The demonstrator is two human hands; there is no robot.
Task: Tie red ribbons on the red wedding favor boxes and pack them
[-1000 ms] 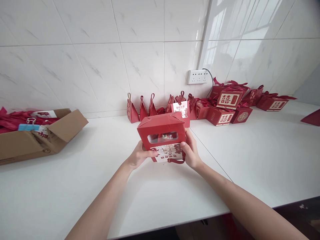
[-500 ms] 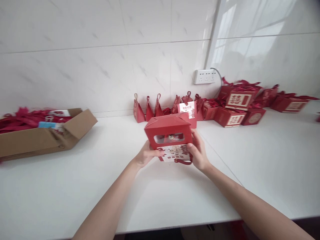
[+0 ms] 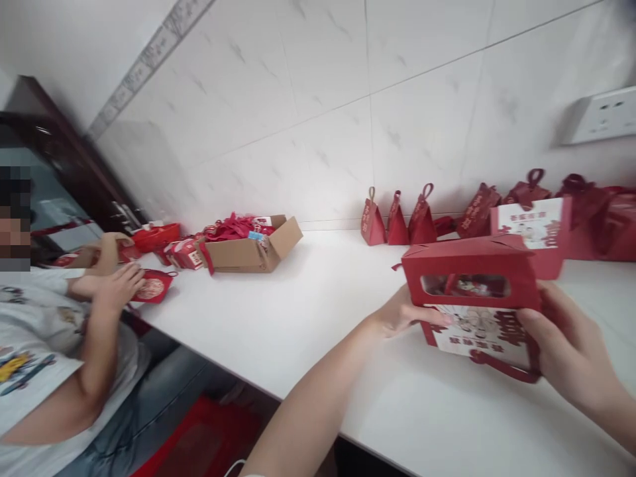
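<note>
Gripping a red windowed box [image 3: 472, 310] from both sides, the left hand [image 3: 401, 313] and right hand [image 3: 571, 344] hold it over the worktop [image 3: 298, 311], between front and back edges.

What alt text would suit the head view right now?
A person's left hand and right hand grip a red gift box with a window over a white table. Small red boxes stand by the wall; further left are a cardboard box of ribbons and a co-worker.
</note>
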